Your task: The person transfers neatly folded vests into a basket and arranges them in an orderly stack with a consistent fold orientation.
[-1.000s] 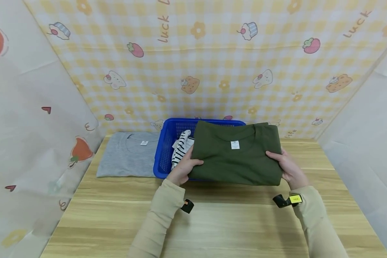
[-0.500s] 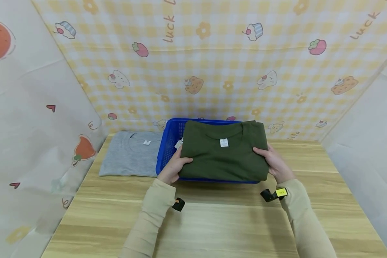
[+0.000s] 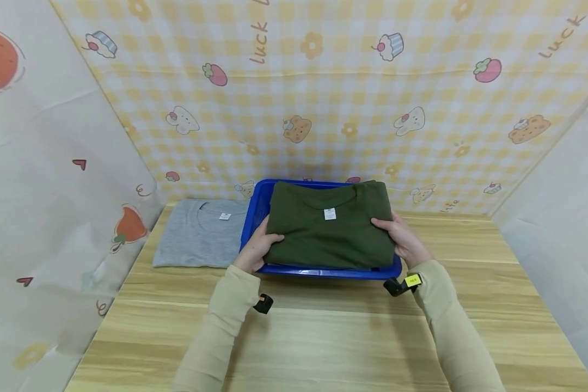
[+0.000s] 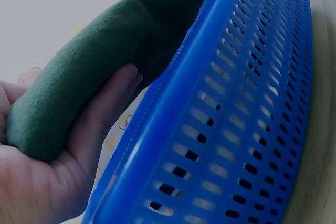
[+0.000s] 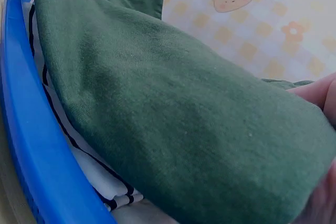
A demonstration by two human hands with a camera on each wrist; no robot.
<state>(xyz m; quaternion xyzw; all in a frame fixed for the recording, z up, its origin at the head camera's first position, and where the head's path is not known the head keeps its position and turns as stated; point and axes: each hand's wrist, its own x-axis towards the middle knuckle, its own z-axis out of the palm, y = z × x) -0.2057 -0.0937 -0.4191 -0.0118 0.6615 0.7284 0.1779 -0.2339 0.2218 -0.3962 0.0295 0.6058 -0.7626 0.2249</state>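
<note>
A folded dark green T-shirt (image 3: pixel 330 234) with a white neck label lies level over the blue plastic basket (image 3: pixel 323 272). My left hand (image 3: pixel 256 247) grips its left edge, thumb on top and fingers beneath, as the left wrist view shows with the shirt (image 4: pixel 105 61) just above the basket's rim (image 4: pixel 173 87). At the right edge my right hand (image 3: pixel 404 237) pinches the shirt the same way. Below it in the right wrist view, a black-and-white striped garment (image 5: pixel 100 171) shows inside the basket. The shirt hides most of the basket's inside.
A folded grey T-shirt (image 3: pixel 196 234) lies on the wooden table (image 3: pixel 323 337), close against the basket's left side. Behind the basket rises a yellow checked cloth wall (image 3: pixel 323 109). White printed sheets stand at the left (image 3: pixel 68 218) and right.
Both hands have carried the green T-shirt leftward and a little down, from over the basket's right part to its middle. The striped garment is now covered in the head view.
</note>
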